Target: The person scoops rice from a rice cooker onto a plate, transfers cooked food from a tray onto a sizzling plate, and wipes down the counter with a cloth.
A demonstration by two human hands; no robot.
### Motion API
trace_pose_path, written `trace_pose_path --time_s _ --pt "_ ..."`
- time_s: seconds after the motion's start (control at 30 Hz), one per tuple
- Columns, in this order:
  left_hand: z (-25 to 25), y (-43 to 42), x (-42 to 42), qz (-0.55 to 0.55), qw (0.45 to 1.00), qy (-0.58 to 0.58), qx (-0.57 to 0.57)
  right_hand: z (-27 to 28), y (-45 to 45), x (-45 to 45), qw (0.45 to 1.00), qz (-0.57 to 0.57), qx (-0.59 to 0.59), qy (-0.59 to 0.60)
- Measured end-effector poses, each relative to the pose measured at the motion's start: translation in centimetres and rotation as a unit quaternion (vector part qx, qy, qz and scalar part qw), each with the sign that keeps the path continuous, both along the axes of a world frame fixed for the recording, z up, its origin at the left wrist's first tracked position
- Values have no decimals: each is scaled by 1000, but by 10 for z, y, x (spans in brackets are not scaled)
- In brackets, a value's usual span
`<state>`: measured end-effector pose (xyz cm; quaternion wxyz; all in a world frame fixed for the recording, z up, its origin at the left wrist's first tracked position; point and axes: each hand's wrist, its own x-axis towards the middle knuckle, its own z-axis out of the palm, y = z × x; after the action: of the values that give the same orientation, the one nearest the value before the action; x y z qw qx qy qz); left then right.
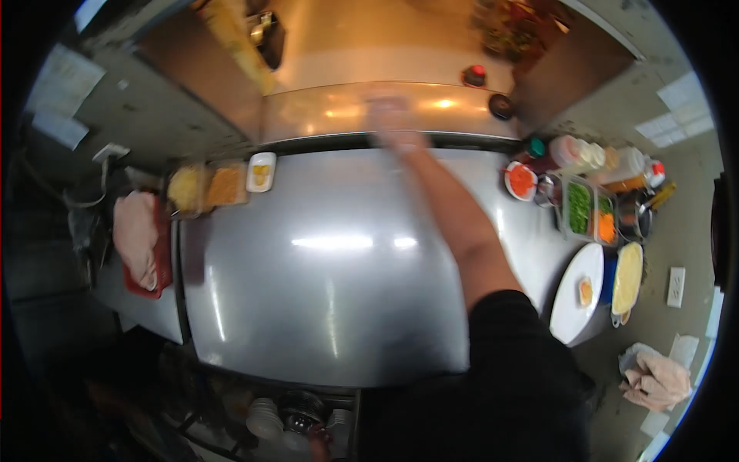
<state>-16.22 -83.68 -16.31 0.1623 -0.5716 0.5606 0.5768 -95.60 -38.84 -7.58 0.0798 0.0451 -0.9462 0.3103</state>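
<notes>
My right arm, in a black sleeve, stretches forward across the steel counter (308, 308). At its end my right hand (400, 135) is at the front edge of the raised steel shelf (331, 112). Motion smears its fingers, and I cannot make out whether they hold anything. Low in the view, below the counter's near edge, a part of my left hand (319, 443) shows beside a shiny metal container (302, 422) and stacked white bowls (263, 416). Its fingers are dark and mostly hidden.
Tubs of chopped greens (579, 208), a dish of red-orange food (521, 182), squeeze bottles (568, 151) and a white oval plate (568, 308) stand at right. At left are food containers (185, 191), a small white dish (261, 171) and a red basket (162, 266) with a cloth.
</notes>
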Motion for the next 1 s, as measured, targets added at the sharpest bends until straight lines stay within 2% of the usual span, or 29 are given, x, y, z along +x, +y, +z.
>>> trace_pose_path --time_s 0.07,0.1,0.13,0.2,0.23,0.27,0.3,0.33,0.43,0.47,0.5,0.53,0.57,0.6,0.63,0.67,0.7,0.73,0.8,0.83,0.87,0.9,0.93,0.97,1.0 --pt "-1 1 11 -4 1000 0 4 -56 93 -12 957 9 -252 143" --pt "-1 0 19 -12 1000 -1 9 -33 102 -19 987 -14 37 156" --pt "-2 0 24 -22 1000 1 16 0 106 -33 931 -39 325 161" --pt "-6 0 32 -61 998 14 31 47 71 -68 860 41 276 428" --pt "-7 -4 38 -99 994 30 37 74 39 -88 893 68 232 379" --pt "-6 -9 42 -137 989 48 38 102 -5 -118 946 64 182 261" --pt "-6 -14 46 -192 978 67 37 124 -54 -144 973 58 138 175" --pt "-2 -12 37 -146 987 63 29 135 -108 -160 982 45 104 149" --pt "8 -7 13 -27 998 52 -5 131 -261 -117 906 -77 42 413" --pt "5 -1 10 -2 999 45 -17 163 -248 -64 912 -22 -282 297" --pt "1 4 8 23 999 38 -29 134 -257 -67 880 -26 -420 218" --pt "1 7 8 47 998 31 -30 104 -266 -71 817 -47 -555 151" --pt "1 9 9 58 998 28 -28 78 -263 -69 832 -70 -548 53" --pt "2 12 13 67 997 25 -21 64 -262 -71 915 -56 -395 60" --pt "0 14 13 73 997 23 -14 53 -253 -82 971 -45 -225 66" --pt "0 14 13 76 997 23 -8 39 -235 -91 996 -41 -43 63" --pt "1 12 12 72 997 21 -1 45 -220 -84 981 -25 -109 160" --pt "1 11 13 67 998 19 5 51 -199 -79 983 -1 61 173" --pt "3 5 12 59 998 19 12 46 -145 -47 960 67 153 227" --pt "5 -1 9 57 998 21 14 15 -105 -35 969 127 -37 209" --pt "6 -5 7 52 998 27 17 -13 -58 -22 938 184 -227 188" --pt "8 -11 6 46 998 30 23 12 -21 8 956 91 211 182" --pt "9 -17 4 35 998 34 25 -4 27 21 948 43 209 235" --pt "11 -22 0 18 999 32 32 -33 81 17 911 4 272 311" --pt "13 -29 -4 0 999 24 37 17 107 49 955 -75 279 68"
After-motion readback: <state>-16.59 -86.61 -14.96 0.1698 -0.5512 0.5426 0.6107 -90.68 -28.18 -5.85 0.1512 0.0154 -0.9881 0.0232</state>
